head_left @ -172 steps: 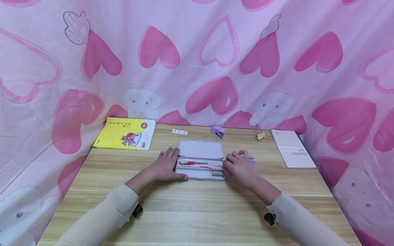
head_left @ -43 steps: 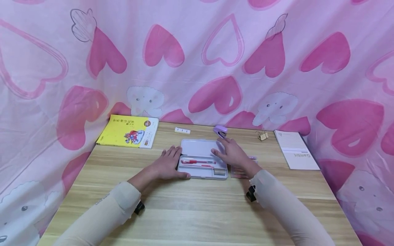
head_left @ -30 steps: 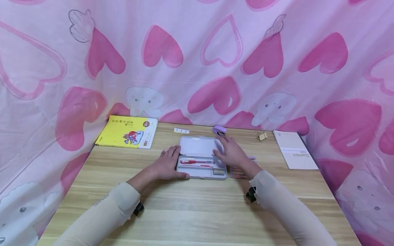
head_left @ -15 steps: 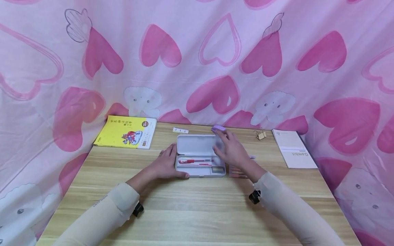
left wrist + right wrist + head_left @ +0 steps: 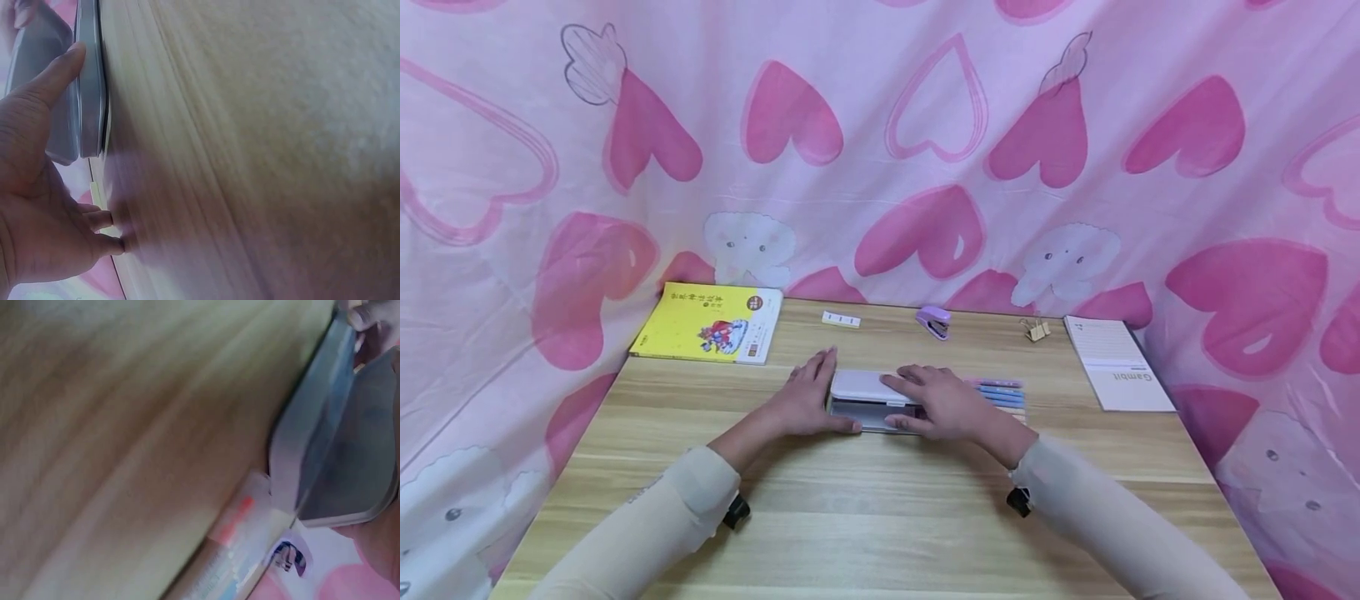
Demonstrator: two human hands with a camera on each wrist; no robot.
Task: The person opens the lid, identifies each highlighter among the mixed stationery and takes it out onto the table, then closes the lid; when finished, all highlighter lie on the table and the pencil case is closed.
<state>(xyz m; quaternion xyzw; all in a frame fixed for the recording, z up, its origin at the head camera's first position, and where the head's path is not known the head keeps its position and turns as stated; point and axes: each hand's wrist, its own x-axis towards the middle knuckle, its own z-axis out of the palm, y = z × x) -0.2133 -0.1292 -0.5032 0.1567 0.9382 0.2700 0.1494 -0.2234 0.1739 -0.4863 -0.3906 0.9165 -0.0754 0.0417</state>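
A pale pencil case (image 5: 868, 385) lies on the wooden table with its lid tilted partway down over the tray. My left hand (image 5: 801, 400) braces the case's left end. Its thumb (image 5: 65, 65) rests on the front rim, and the other fingers reach down to the table beyond the end. My right hand (image 5: 943, 404) lies over the right part of the lid, fingers extended across its top and thumb low by the front edge. In the right wrist view the lid (image 5: 359, 450) stands at an angle above the tray (image 5: 312, 437). The pens inside are hidden.
Right of the case lies a clear pack of coloured pens (image 5: 1003, 394). Along the back are a white strip (image 5: 841, 319), a purple stapler (image 5: 933, 322) and gold binder clips (image 5: 1035, 330). A yellow book (image 5: 700, 325) is at the left, a notepad (image 5: 1116, 362) at the right.
My right hand has come from the pen pack to the raised lid, then swung the lid forward and down over the tray, covering the red pen. The left hand has stayed at the case's left end.
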